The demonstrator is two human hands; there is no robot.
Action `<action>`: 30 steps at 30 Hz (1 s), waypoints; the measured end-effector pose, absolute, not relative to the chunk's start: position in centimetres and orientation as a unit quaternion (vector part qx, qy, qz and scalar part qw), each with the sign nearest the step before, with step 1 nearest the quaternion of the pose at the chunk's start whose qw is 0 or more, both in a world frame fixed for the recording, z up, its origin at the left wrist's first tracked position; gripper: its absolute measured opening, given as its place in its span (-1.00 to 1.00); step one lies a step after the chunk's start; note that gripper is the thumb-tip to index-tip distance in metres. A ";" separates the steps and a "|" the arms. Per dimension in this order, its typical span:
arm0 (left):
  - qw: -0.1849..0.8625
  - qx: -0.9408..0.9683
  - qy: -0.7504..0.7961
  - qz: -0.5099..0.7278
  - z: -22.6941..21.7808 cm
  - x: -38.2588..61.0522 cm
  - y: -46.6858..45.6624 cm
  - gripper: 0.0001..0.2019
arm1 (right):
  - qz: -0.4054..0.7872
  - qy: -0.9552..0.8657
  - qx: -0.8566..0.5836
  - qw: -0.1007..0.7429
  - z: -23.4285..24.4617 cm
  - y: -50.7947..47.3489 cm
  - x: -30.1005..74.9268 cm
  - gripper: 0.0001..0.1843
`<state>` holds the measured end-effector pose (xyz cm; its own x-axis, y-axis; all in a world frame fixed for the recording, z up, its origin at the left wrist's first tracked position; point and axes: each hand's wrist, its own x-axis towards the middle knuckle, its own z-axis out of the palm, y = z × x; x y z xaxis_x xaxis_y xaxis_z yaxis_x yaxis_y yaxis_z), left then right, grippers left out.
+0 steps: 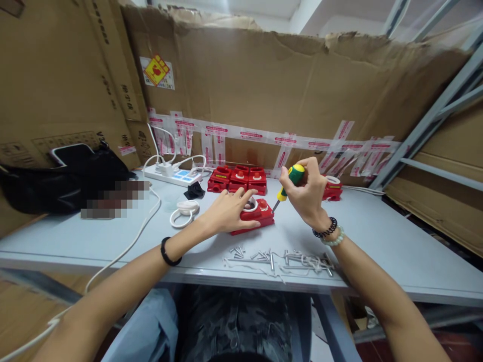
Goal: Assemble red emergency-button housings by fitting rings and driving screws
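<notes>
A red box-shaped device (264, 214) with a white ring and a round white knob on top lies flat on the table. My left hand (236, 208) is laid over its left part, thumb along the front side and fingers across the top, gripping it. My right hand (307, 193) is wrapped round the green and yellow handle of a screwdriver (282, 193). The screwdriver slants down to the left, its tip at the right end of the device. Whether the tip sits in a screw is too small to tell.
Several more red devices (237, 177) stand behind my left hand, and another (332, 190) behind my right. Loose screws (261, 254) and metal rods with string (302, 261) lie near the front edge. White rings (184, 213), a power strip (171, 173) and a cable (139, 236) are left.
</notes>
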<state>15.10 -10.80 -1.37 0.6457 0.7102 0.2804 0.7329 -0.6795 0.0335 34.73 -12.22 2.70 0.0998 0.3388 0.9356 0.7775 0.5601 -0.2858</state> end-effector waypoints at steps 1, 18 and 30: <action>0.044 -0.910 -0.392 -0.132 -1.3 15.0 -10.8 -0.21 | -0.188 -0.645 -0.432 0.602 2.6 -11.9 34.8 -0.77; -0.100 -0.936 -0.292 -0.170 -1.0 14.4 -10.5 -0.23 | -0.063 -0.721 -0.397 0.564 2.5 -10.7 36.4 -0.72; -0.126 -0.940 -0.270 -0.166 -0.9 13.7 -9.7 -0.31 | 0.025 -0.606 -0.389 0.693 2.9 -7.9 38.3 -0.66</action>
<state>13.66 -9.67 -0.86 0.7991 0.5493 0.2443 0.4656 -0.8226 0.3264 38.25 -7.90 2.89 0.2637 0.5065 0.8210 0.4380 0.6954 -0.5697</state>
